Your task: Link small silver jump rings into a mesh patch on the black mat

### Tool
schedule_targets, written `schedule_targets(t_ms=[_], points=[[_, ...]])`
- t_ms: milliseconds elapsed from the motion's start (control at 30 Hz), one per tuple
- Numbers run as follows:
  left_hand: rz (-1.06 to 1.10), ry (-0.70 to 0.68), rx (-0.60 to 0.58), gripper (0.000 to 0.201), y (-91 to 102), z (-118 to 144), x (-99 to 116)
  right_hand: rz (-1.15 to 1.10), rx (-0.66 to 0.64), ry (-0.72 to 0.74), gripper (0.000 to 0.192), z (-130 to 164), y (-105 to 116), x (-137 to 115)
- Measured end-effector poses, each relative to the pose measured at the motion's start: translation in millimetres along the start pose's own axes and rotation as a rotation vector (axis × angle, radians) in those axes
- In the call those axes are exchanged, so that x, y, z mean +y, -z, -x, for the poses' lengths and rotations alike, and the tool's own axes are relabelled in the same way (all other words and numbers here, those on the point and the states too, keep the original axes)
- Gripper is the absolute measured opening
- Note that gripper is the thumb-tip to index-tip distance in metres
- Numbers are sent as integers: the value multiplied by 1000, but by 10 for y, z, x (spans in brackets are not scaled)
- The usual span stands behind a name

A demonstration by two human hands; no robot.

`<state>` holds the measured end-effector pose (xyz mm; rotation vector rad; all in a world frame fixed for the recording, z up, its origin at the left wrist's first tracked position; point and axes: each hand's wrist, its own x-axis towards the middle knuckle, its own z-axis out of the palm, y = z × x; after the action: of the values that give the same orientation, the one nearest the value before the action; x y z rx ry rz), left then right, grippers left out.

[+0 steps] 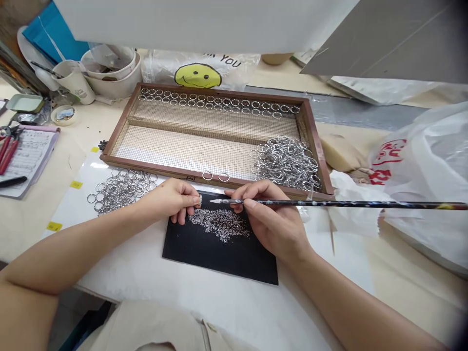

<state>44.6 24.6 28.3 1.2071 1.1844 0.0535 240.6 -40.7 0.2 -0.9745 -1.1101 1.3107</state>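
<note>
cluttered with bags, cups and paper, the pale bench (365, 273) carries a white sheet with a black mat (219, 253) near its front edge. a scatter of tiny rhinestones (219, 223) lies on the mat's upper half. the left hand (171, 197) rests at the mat's left corner, its fingers (190, 200) pressed together on a small sparkling ring (199, 199). the right hand (272, 214) sits on the mat's right side, fingers pinching a long dark picker pencil (347, 204) whose white tip (214, 200) points left, just beside the ring. the pencil's shaft runs out toward the bench's right edge. behind the hands stands a wooden mesh tray (314, 141) with a row of rings (219, 101) along its far wall and a heap of metal rings (285, 163) in its right corner. another ring pile (120, 187) lies left of the left hand, in front of the tray.
</note>
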Motion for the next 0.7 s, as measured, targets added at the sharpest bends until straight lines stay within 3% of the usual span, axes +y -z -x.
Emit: schedule_targets(t_ms=[700], points=[[42, 17, -30, 23, 22, 3, 18, 152, 27, -54, 11, 33, 23, 11]])
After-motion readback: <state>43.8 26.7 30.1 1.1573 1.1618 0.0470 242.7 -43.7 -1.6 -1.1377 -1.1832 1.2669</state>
